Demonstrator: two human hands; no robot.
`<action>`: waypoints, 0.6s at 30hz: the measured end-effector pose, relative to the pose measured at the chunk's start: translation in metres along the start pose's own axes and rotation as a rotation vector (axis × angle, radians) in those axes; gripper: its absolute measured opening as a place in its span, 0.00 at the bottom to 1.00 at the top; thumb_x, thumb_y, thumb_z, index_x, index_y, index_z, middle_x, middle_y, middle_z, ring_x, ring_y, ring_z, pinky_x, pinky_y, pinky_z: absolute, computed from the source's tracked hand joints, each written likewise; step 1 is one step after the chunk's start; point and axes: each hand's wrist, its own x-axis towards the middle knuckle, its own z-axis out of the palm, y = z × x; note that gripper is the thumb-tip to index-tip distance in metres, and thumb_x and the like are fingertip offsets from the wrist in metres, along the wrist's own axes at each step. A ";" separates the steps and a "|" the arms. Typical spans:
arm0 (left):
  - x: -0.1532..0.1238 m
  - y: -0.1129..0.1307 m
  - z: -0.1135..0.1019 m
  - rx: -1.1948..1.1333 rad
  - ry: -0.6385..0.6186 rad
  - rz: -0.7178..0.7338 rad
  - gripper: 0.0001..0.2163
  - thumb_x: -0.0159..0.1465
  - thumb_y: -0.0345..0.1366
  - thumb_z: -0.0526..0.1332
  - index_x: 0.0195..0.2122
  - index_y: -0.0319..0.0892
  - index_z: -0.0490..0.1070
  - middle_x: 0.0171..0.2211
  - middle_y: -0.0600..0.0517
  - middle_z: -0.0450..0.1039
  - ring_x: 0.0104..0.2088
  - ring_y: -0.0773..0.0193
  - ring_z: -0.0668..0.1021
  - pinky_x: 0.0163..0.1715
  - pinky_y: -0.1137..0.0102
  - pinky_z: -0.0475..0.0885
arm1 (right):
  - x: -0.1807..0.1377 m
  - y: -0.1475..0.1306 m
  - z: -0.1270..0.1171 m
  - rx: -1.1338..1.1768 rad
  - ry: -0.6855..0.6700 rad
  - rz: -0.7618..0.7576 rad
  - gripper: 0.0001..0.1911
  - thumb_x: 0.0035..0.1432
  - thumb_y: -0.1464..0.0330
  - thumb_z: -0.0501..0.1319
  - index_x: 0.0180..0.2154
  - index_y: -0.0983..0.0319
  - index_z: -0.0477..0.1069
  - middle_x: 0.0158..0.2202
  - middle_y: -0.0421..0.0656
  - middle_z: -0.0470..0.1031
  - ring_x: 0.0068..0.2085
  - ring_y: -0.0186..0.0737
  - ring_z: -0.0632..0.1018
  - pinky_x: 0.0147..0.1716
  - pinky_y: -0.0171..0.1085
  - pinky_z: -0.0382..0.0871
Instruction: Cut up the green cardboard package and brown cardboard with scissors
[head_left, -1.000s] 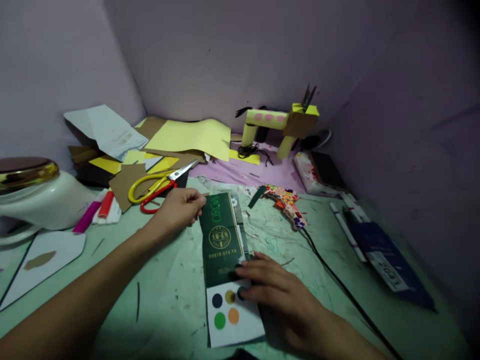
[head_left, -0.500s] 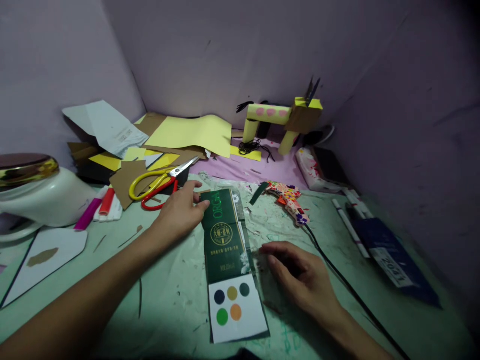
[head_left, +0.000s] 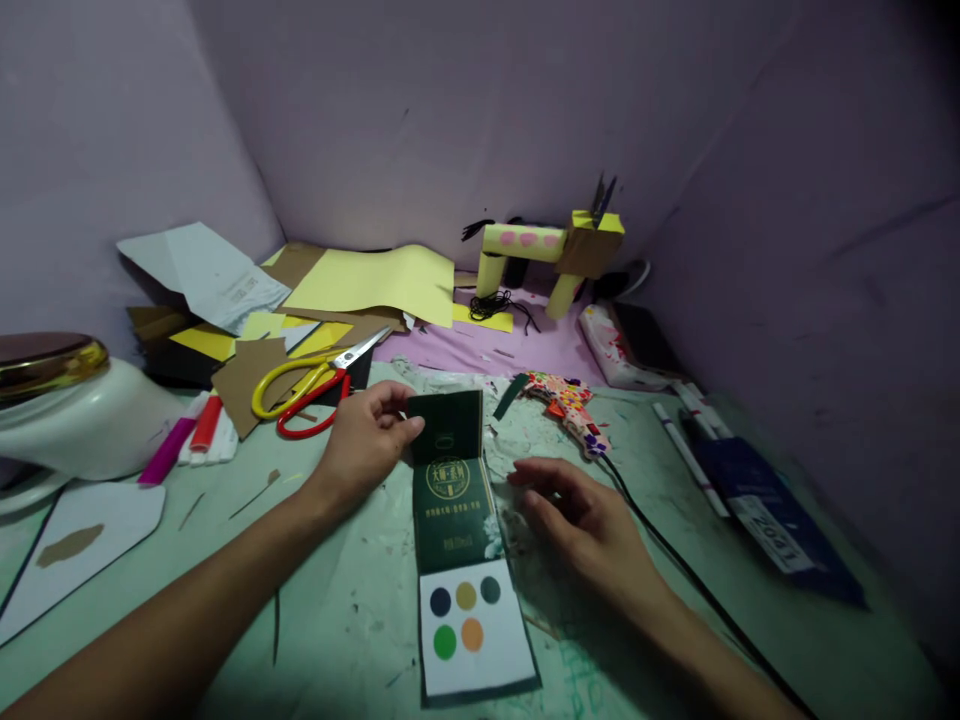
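Note:
A long dark green cardboard piece (head_left: 450,510) with gold print lies in front of me. At its near end is a white panel (head_left: 478,670) with several coloured dots. My left hand (head_left: 375,425) pinches the left edge of its far flap (head_left: 450,425), thumb toward me. That flap is bent along a crease and seems tilted up. My right hand (head_left: 577,510) hovers or rests just right of the cardboard, fingers curved and apart, nothing in them. Beyond it lies a flower-patterned glue gun (head_left: 566,405), with a small green strip (head_left: 511,396) at its tip.
Scissors (head_left: 315,390) with yellow and red handles lie beyond my left hand. Paper sheets (head_left: 375,280) and a yellow giraffe-like paper figure (head_left: 551,245) are at the back. A white pot (head_left: 90,420) is at left; a blue packet (head_left: 780,520) and the gun's black cord (head_left: 675,550) at right.
The far flap with green lettering has been bent, and a plain dark face with a small gold outline shows instead. My right hand has shifted slightly. The view has tilted a little.

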 end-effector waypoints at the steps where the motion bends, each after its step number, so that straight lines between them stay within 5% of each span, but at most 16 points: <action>1: -0.003 0.001 0.000 0.018 -0.007 0.038 0.08 0.53 0.34 0.59 0.34 0.40 0.66 0.26 0.55 0.68 0.25 0.66 0.71 0.24 0.71 0.67 | 0.004 -0.004 0.000 -0.001 0.004 -0.005 0.12 0.55 0.67 0.57 0.42 0.62 0.70 0.40 0.48 0.77 0.38 0.43 0.77 0.35 0.40 0.71; 8: -0.012 0.011 -0.006 0.167 -0.212 0.302 0.03 0.53 0.30 0.59 0.23 0.40 0.69 0.24 0.54 0.68 0.27 0.65 0.70 0.26 0.70 0.62 | 0.030 -0.015 0.008 0.027 0.050 -0.111 0.16 0.53 0.69 0.57 0.46 0.62 0.66 0.42 0.47 0.74 0.37 0.40 0.75 0.32 0.37 0.71; 12: -0.009 0.011 -0.009 0.230 -0.245 0.385 0.04 0.55 0.27 0.57 0.26 0.39 0.71 0.25 0.53 0.68 0.28 0.65 0.70 0.27 0.69 0.63 | 0.017 -0.012 -0.006 -0.023 0.112 -0.201 0.06 0.55 0.71 0.58 0.37 0.60 0.67 0.36 0.43 0.73 0.36 0.38 0.75 0.35 0.38 0.70; 13: -0.009 0.010 -0.009 0.241 -0.249 0.406 0.04 0.55 0.27 0.57 0.26 0.39 0.71 0.25 0.53 0.68 0.28 0.65 0.70 0.28 0.70 0.63 | 0.010 -0.013 -0.012 -0.057 0.037 -0.239 0.06 0.54 0.71 0.59 0.36 0.60 0.67 0.35 0.42 0.72 0.36 0.38 0.74 0.36 0.38 0.70; 16: -0.008 0.008 -0.009 0.257 -0.242 0.436 0.05 0.56 0.26 0.57 0.26 0.39 0.70 0.24 0.54 0.67 0.27 0.66 0.70 0.27 0.70 0.63 | -0.016 -0.018 -0.027 -0.190 -0.496 -0.327 0.20 0.49 0.69 0.67 0.45 0.57 0.67 0.46 0.44 0.70 0.47 0.43 0.72 0.46 0.40 0.68; 18: -0.009 0.008 -0.008 0.269 -0.233 0.435 0.05 0.55 0.26 0.57 0.26 0.39 0.70 0.24 0.54 0.67 0.27 0.66 0.70 0.27 0.70 0.63 | -0.029 -0.022 -0.030 -0.322 -0.652 -0.353 0.24 0.48 0.70 0.67 0.48 0.57 0.65 0.51 0.45 0.67 0.52 0.46 0.68 0.51 0.44 0.64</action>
